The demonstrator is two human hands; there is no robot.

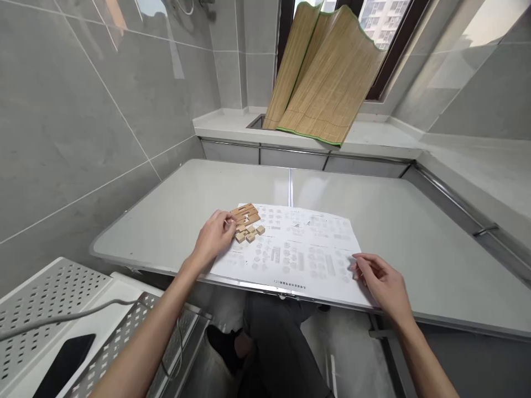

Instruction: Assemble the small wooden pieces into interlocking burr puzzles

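Observation:
A pile of small wooden puzzle pieces (248, 221) lies on the upper left corner of a printed instruction sheet (302, 249) on a pale grey table (415, 232). My left hand (213, 237) rests at the sheet's left edge, its fingertips touching the near side of the wooden pieces. Whether it grips one I cannot tell. My right hand (381, 279) lies on the sheet's lower right corner with fingers loosely curled, holding nothing.
A rolled bamboo mat (323, 77) leans against the window on the back ledge. At lower left stands a white perforated metal rack (45, 293) with a dark phone (62, 365) and a grey cable (83, 315). Tiled walls close both sides.

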